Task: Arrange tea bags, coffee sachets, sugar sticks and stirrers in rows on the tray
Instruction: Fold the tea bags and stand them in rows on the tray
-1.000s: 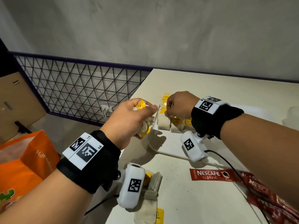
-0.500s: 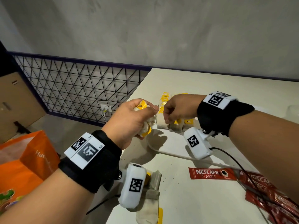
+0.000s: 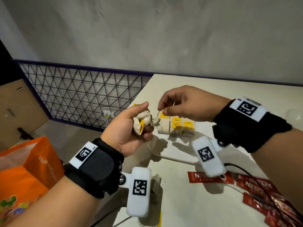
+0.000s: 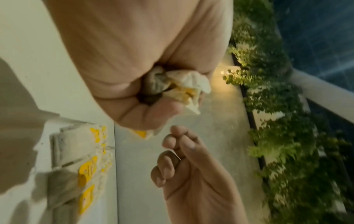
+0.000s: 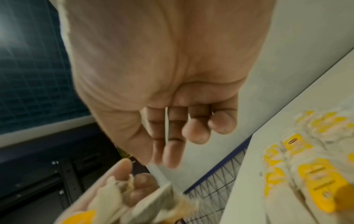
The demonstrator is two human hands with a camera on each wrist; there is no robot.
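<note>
My left hand (image 3: 146, 118) is raised over the table's left edge and grips a crumpled bunch of tea bags (image 3: 139, 120) with yellow tags, also seen in the left wrist view as a bunch of tea bags (image 4: 178, 87). Right beside it, my right hand (image 3: 162, 108) pinches the string of one tea bag (image 3: 155, 120), which hangs against the bunch. In the right wrist view the string (image 5: 166, 121) runs down across the fingers. A row of tea bags (image 3: 177, 126) lies on the white tray (image 3: 172, 158) beneath my right hand.
Red coffee sachets (image 3: 211, 177) lie on the table near me on the right, with several more (image 3: 262, 194) piled beside them. Loose tea bags (image 3: 155, 182) sit under my left wrist. An orange bag (image 3: 24, 169) stands on the floor at left. A black cable (image 3: 246, 171) crosses the sachets.
My right hand has left the row on the tray and risen left to the bunch, where it now pinches a tea bag's string. My left hand has turned palm up.
</note>
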